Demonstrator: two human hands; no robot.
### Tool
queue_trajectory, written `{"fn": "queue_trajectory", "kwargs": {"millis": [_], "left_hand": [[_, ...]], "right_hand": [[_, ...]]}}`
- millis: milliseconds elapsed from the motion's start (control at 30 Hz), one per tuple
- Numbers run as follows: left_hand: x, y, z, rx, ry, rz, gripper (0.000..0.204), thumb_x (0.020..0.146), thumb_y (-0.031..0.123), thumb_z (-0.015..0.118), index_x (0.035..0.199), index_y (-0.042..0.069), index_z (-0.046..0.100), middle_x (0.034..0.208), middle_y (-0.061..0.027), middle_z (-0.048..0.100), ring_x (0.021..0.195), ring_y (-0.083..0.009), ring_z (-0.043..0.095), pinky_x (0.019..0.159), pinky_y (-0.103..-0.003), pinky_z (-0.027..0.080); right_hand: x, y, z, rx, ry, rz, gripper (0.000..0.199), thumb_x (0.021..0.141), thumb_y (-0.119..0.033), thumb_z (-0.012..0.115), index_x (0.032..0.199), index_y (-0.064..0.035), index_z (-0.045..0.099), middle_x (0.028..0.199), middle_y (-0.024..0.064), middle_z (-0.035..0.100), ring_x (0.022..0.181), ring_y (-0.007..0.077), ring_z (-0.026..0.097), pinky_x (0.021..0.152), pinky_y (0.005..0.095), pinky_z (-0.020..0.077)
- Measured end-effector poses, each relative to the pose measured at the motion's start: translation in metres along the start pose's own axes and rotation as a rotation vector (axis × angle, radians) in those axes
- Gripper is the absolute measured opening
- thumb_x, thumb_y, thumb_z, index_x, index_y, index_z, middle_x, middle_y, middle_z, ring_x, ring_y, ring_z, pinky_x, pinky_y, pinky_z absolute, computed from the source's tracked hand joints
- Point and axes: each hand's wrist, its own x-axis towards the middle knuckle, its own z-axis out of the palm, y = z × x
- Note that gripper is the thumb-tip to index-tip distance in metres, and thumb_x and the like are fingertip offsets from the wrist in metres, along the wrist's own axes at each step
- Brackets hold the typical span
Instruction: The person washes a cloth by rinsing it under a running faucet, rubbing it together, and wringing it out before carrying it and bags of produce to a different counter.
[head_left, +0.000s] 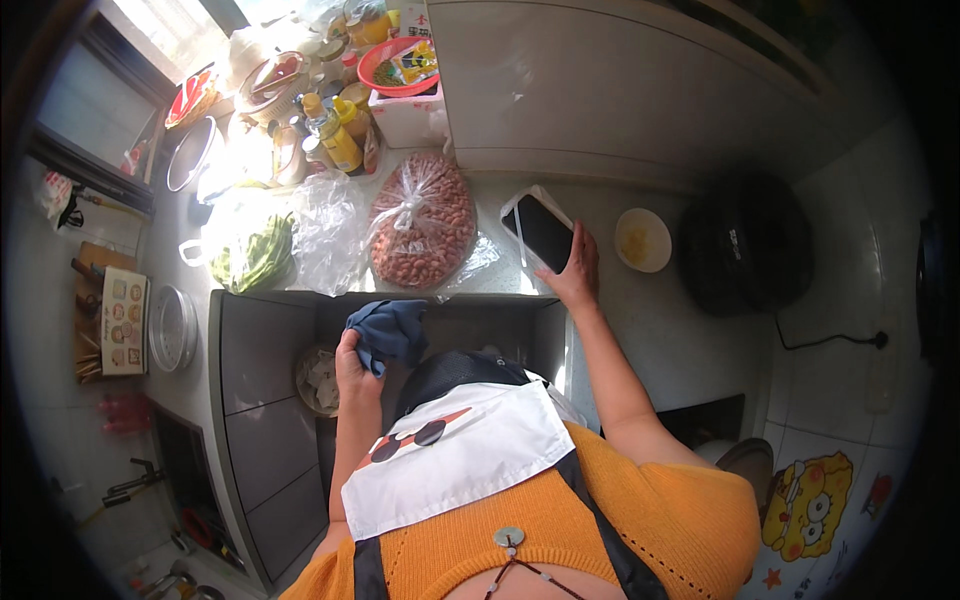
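Fingers of the left hand (352,368) bunch a dark cloth (390,330) over the sink (262,400); it looks soft and light, best gripped in a fold. Right hand (574,272) holds a phone (541,230) on the bench (660,330): stiff, probably slippery, so take it by the edges.

One phone (545,232), one blue cloth (390,330), one bag of peanuts (422,222), one small bowl (643,240), two yellow bottles (335,135).

A tied clear bag of peanuts (420,222) is seen on the counter (660,320), beside a bag of green beans (255,255). A small white bowl (643,240) is set near a black cooker (745,243). Yellow bottles (335,130) and a red basket (395,65) are grouped farther back.
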Motion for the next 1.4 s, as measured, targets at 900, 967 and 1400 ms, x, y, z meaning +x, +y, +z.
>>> {"fn": "queue_trajectory", "kwargs": {"millis": [900, 967, 1400], "left_hand": [[0.004, 0.021, 0.019, -0.059, -0.073, 0.024, 0.028, 0.075, 0.002, 0.039, 0.102, 0.001, 0.048, 0.096, -0.0114, 0.055, 0.089, -0.0235, 0.056, 0.083, -0.036, 0.045], [0.009, 0.022, 0.018, -0.07, -0.058, 0.035, 0.028, 0.075, 0.002, 0.039, 0.101, 0.001, 0.048, 0.096, -0.011, 0.056, 0.089, -0.0232, 0.056, 0.083, -0.036, 0.045], [0.018, 0.083, -0.025, -0.076, -0.049, -0.025, 0.025, 0.081, 0.017, 0.043, 0.098, 0.003, 0.054, 0.093, -0.0094, 0.06, 0.085, -0.0226, 0.059, 0.076, -0.041, 0.049]], "right_hand": [[-0.026, 0.016, -0.01, -0.191, 0.347, 0.037, 0.07, 0.058, -0.006, 0.062, 0.122, -0.0026, 0.035, 0.114, 0.0195, 0.043, 0.107, 0.0355, 0.039, 0.092, 0.0416, 0.0315], [-0.03, 0.013, -0.006, -0.177, 0.383, 0.111, 0.068, 0.059, -0.007, 0.062, 0.122, -0.0021, 0.035, 0.115, 0.0197, 0.043, 0.107, 0.0355, 0.04, 0.092, 0.0417, 0.0315], [-0.036, 0.019, -0.012, -0.205, 0.097, 0.189, 0.088, 0.061, -0.02, 0.069, 0.131, -0.0048, 0.019, 0.132, 0.0209, 0.026, 0.122, 0.0351, 0.025, 0.101, 0.04, 0.0224]]}}
